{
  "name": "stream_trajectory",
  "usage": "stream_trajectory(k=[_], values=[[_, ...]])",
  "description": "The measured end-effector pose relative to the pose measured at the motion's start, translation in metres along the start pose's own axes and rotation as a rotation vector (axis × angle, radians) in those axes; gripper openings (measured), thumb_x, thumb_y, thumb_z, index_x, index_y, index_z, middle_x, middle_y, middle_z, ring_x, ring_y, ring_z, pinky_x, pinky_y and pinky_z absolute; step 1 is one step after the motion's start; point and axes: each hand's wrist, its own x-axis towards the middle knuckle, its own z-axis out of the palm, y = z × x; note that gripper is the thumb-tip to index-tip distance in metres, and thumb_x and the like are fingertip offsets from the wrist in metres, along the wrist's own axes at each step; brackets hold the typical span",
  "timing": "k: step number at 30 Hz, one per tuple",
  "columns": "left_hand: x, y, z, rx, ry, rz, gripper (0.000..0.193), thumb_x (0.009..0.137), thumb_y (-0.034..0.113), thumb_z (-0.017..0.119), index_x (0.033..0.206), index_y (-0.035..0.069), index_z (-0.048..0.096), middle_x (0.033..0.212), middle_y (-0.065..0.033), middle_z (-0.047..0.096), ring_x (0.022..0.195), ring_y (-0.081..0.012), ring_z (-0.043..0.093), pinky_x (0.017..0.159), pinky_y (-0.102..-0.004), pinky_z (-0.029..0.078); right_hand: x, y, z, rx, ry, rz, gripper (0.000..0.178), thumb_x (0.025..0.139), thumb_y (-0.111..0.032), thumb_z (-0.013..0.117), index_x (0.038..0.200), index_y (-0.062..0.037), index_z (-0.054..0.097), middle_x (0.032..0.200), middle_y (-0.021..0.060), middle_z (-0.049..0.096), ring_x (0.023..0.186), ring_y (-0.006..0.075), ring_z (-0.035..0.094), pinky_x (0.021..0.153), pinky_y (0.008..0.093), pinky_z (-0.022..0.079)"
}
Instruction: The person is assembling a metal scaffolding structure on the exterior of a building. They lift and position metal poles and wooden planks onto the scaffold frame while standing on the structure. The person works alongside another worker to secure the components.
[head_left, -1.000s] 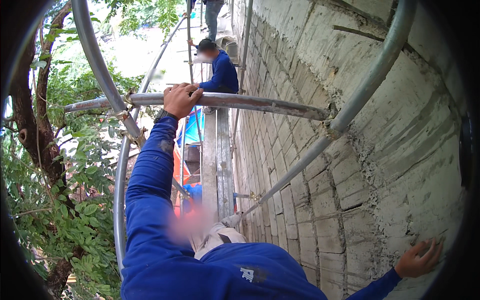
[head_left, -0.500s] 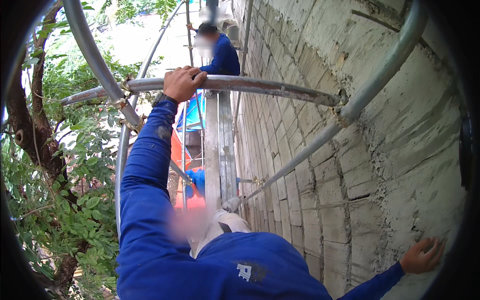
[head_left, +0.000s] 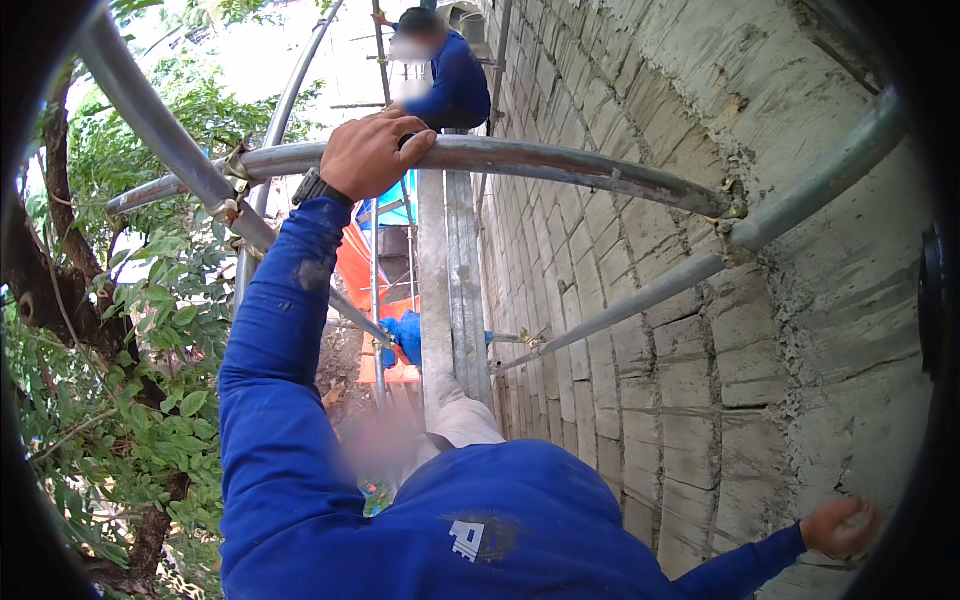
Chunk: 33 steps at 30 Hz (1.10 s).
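The left hand [head_left: 375, 158] grasps the crossbar [head_left: 560, 163] ahead; the right hand [head_left: 842, 527], half-curled, seemingly empty, is by the wall [head_left: 690, 440]. Should that grip slip, narrow planks [head_left: 465, 280] could cost balance.

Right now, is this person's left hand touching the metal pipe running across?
Touching: the head view shows the left hand wrapped over the metal pipe, with no gap visible.

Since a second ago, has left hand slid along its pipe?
No; left hand keeps about the same spot on the pipe, right of its left joint.
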Motion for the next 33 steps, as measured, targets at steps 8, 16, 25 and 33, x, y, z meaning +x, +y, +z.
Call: stream_trajectory(k=[8, 16, 25, 33], values=[[0.003, 0.003, 0.004, -0.048, 0.056, 0.018, 0.030, 0.099, 0.040, 0.060, 0.105, 0.014, 0.075, 0.096, -0.0048, 0.073, 0.092, -0.0265, 0.070, 0.083, -0.0413, 0.050, 0.071, -0.239, 0.097, 0.866, -0.288, 0.133, 0.017, 0.101, 0.001, 0.055, 0.114, 0.0046, 0.065, 0.120, 0.0203, 0.063, 0.112, 0.0326, 0.062, 0.097, 0.0438, 0.051], [0.002, 0.000, 0.000, -0.107, 0.082, -0.033, 0.033, 0.089, 0.042, 0.071, 0.105, 0.013, 0.073, 0.097, -0.0044, 0.071, 0.088, -0.0256, 0.067, 0.084, -0.0409, 0.047, 0.155, -0.448, 0.160, 1.425, -0.522, -0.042, 0.024, 0.083, 0.003, 0.061, 0.106, 0.0002, 0.065, 0.106, 0.0196, 0.065, 0.097, 0.0334, 0.064, 0.088, 0.0429, 0.052], [0.010, -0.007, -0.001, -0.169, 0.005, -0.040, 0.040, 0.090, 0.049, 0.069, 0.110, 0.014, 0.071, 0.105, -0.0011, 0.070, 0.090, -0.0209, 0.067, 0.083, -0.0380, 0.046, 0.190, -0.577, 0.205, 1.771, -1.016, -0.181, 0.023, 0.079, -0.004, 0.070, 0.101, 0.0013, 0.067, 0.108, 0.0187, 0.067, 0.100, 0.0360, 0.066, 0.089, 0.0417, 0.053], [0.013, -0.015, -0.003, -0.142, -0.036, -0.023, 0.044, 0.088, 0.051, 0.069, 0.113, 0.016, 0.070, 0.111, 0.0004, 0.071, 0.089, -0.0176, 0.068, 0.080, -0.0353, 0.047, 0.193, -0.589, 0.223, 1.787, -1.227, -0.067, 0.028, 0.078, -0.011, 0.072, 0.103, 0.0009, 0.067, 0.110, 0.0193, 0.068, 0.100, 0.0372, 0.066, 0.090, 0.0410, 0.052]])
